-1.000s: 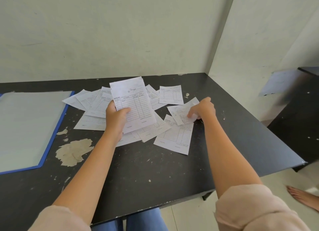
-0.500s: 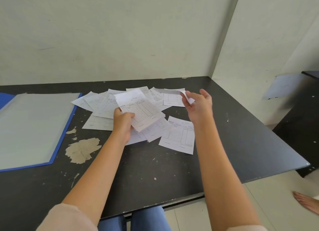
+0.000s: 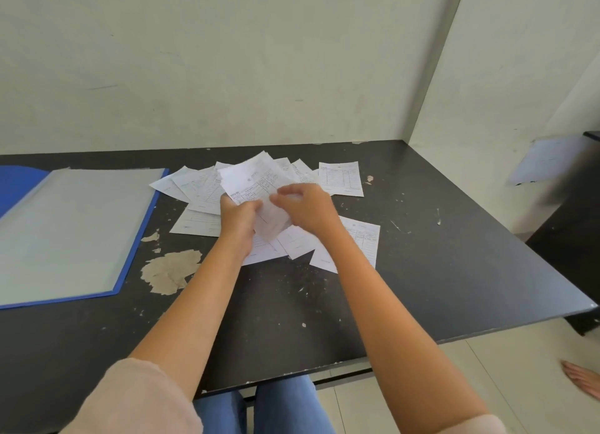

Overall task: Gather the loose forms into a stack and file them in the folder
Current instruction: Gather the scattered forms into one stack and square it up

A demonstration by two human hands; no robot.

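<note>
Several white printed forms lie scattered over the middle of the black table. My left hand grips a small stack of forms raised above the pile. My right hand pinches a form against that stack from the right. One form lies apart at the back right, another under my right forearm. The open blue folder with a clear cover sheet lies at the left.
Walls close the table off at the back and right. The tabletop has a worn pale patch near the folder. A second dark table stands at the far right. A bare foot shows on the floor.
My right hand lifted a form from the table and carried it left onto the stack in my left hand. The two hands now meet at the stack.
</note>
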